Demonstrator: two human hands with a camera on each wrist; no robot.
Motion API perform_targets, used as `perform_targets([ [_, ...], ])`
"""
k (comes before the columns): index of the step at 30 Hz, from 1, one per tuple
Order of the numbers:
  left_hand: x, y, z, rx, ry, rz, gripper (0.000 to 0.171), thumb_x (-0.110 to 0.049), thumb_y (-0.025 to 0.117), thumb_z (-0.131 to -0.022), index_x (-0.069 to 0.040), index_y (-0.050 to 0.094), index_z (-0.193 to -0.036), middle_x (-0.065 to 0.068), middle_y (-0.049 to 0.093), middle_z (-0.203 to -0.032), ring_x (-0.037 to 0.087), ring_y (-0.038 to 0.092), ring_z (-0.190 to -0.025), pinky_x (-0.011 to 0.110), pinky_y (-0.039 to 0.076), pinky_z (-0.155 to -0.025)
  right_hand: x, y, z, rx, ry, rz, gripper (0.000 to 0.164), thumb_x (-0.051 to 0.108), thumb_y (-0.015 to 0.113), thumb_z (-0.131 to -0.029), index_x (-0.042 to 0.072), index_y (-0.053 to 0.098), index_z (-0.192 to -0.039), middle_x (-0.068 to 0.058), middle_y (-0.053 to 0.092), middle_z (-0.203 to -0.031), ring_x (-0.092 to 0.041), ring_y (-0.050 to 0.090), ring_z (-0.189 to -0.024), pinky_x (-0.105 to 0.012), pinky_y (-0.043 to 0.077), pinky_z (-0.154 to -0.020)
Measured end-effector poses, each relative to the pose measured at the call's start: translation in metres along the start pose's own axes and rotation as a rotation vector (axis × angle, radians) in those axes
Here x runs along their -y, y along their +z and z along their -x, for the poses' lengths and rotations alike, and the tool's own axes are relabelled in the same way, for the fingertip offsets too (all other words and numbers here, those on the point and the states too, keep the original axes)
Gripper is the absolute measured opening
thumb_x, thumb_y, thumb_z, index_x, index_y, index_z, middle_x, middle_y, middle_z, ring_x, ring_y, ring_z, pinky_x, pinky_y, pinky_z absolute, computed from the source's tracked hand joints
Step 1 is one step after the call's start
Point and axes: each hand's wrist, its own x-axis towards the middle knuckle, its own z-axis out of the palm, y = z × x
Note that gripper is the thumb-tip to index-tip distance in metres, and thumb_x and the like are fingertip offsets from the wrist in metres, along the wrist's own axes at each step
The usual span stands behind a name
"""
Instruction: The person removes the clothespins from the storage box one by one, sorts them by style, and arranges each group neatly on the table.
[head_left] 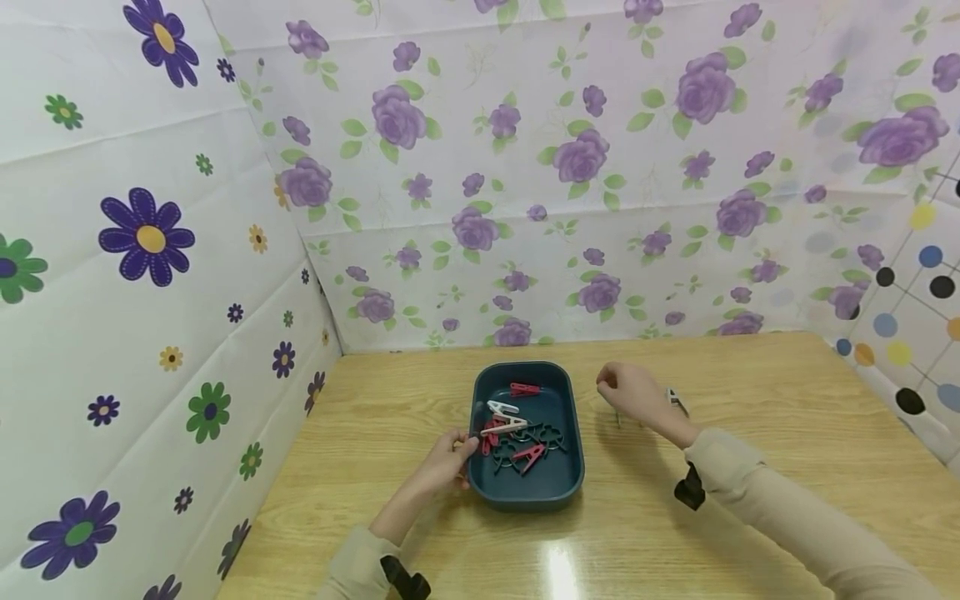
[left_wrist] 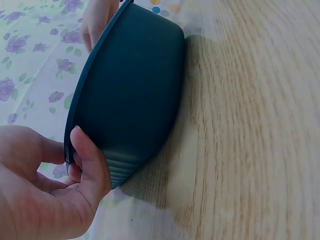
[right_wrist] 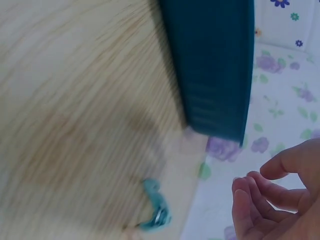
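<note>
A dark blue-green plastic bin (head_left: 528, 503) stands on the wooden table. My left hand (head_left: 447, 461) grips its left rim, and the left wrist view has the thumb and fingers (left_wrist: 92, 165) pinching that edge. Inside lie a red clothespin (head_left: 525, 389) near the far end, a white clothespin (head_left: 502, 407), another red clothespin (head_left: 530, 457) and several dark green openwork pieces (head_left: 551, 437). To the right of the bin, my right hand (head_left: 636, 392) hovers over the table with loosely bent fingers, holding nothing. Below it lies a teal clip (right_wrist: 157, 207), blurred in the right wrist view.
Just right of the right hand, a pale clip (head_left: 677, 402) is partly hidden by the forearm. Flower-printed sheets hang behind the table (head_left: 405, 392) and along its left side; a dotted sheet (head_left: 900, 350) borders the right.
</note>
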Motion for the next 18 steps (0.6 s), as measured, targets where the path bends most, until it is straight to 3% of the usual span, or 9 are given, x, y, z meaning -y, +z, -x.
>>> perform_targets([
  [4, 0.0, 0.001, 0.001, 0.003, 0.009, 0.011, 0.024, -0.022, 0.042, -0.105, 0.002, 0.046, -0.107, 0.006, 0.052, -0.078, 0.012, 0.05, -0.06, 0.024, 0.045, -0.051, 0.015, 0.003, -0.007, 0.05, -0.001, -0.013, 0.014, 0.012, 0.056, -0.093, 0.004, 0.067, -0.095, -0.009, 0.068, -0.085, -0.017, 0.06, -0.073, -0.038, 0.051, -0.067],
  [10, -0.001, 0.002, 0.002, -0.007, 0.005, 0.005, 0.023, -0.021, 0.042, -0.105, 0.001, 0.047, -0.107, 0.004, 0.05, -0.074, 0.011, 0.049, -0.058, 0.024, 0.044, -0.05, 0.034, 0.008, -0.019, 0.158, 0.011, 0.013, 0.017, 0.016, 0.056, -0.094, 0.005, 0.067, -0.1, -0.008, 0.068, -0.087, -0.014, 0.055, -0.064, -0.03, 0.045, -0.059],
  [18, -0.001, 0.002, 0.001, -0.012, -0.002, -0.006, 0.023, -0.021, 0.042, -0.105, 0.001, 0.047, -0.105, 0.005, 0.05, -0.074, 0.012, 0.049, -0.058, 0.024, 0.045, -0.05, 0.067, 0.013, -0.041, 0.324, -0.077, 0.082, 0.012, 0.012, 0.059, -0.092, 0.005, 0.069, -0.093, -0.007, 0.068, -0.083, -0.013, 0.053, -0.062, -0.028, 0.045, -0.06],
])
